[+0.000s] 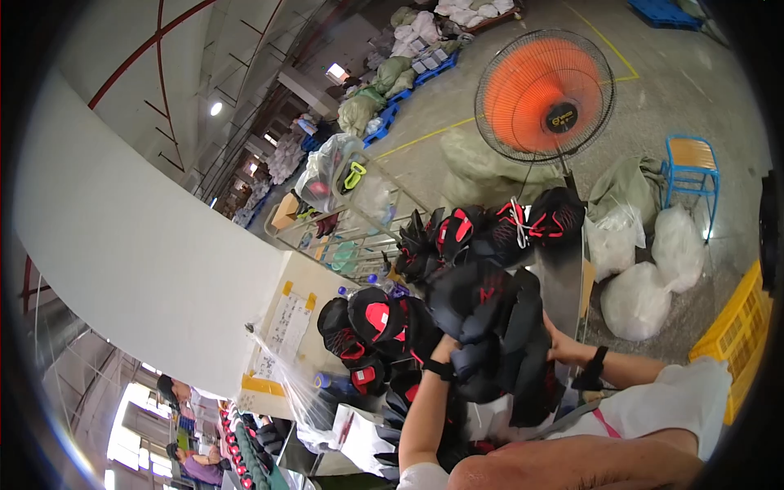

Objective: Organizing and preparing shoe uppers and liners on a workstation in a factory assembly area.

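Observation:
A cluster of black shoes [482,318] with dark soles and a little red trim is held up close to my body. My left hand [445,351] presses on its left side, fingers mostly hidden by the shoes. On the other side my right hand [559,341] is closed against a black sole, its fingertips partly out of sight. Dark bands circle both wrists. More black-and-red shoes [380,321] are piled just left of the cluster, and another row of shoes [523,224] lies beyond it. Blur hides how many shoes I hold.
A large orange fan [545,98] stands beyond the shoes. A metal rack cart [371,216] is at the far left of them. White sacks [637,302], a blue-framed stool [692,163] and a yellow crate [739,335] are on the right. A white pillar [163,245] fills the left.

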### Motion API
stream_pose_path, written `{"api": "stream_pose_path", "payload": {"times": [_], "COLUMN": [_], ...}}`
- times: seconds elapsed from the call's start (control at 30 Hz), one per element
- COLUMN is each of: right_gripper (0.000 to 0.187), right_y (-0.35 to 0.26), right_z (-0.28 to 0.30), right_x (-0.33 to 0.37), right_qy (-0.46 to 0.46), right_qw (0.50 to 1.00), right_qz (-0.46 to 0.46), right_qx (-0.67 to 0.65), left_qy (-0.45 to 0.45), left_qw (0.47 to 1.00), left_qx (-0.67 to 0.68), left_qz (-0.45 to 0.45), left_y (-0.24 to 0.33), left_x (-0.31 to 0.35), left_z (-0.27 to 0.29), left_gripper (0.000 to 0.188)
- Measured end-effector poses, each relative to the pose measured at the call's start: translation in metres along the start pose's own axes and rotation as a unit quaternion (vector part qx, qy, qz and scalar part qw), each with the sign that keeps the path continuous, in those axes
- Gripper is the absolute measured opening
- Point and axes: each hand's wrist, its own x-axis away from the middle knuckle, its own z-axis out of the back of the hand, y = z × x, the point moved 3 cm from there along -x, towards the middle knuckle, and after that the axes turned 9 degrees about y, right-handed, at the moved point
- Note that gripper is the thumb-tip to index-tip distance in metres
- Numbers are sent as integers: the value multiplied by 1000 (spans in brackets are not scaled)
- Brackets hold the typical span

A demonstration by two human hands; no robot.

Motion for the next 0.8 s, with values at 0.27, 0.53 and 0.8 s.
{"api": "stream_pose_path", "payload": {"times": [0.27,0.53,0.8], "right_gripper": [136,136,106], "right_y": [-82,-53,4], "right_z": [-78,-203,-399], "right_x": [-1,103,221], "right_qy": [-99,-182,-354], "right_qw": [976,961,928], "right_qz": [143,168,-116], "right_qx": [128,125,29], "left_qy": [53,124,288], "left_qw": [998,992,931], "left_qx": [15,26,158], "left_qz": [-1,6,158], "left_y": [65,68,111], "left_x": [68,323,654], "left_z": [107,114,115], "left_gripper": [43,43,43]}}
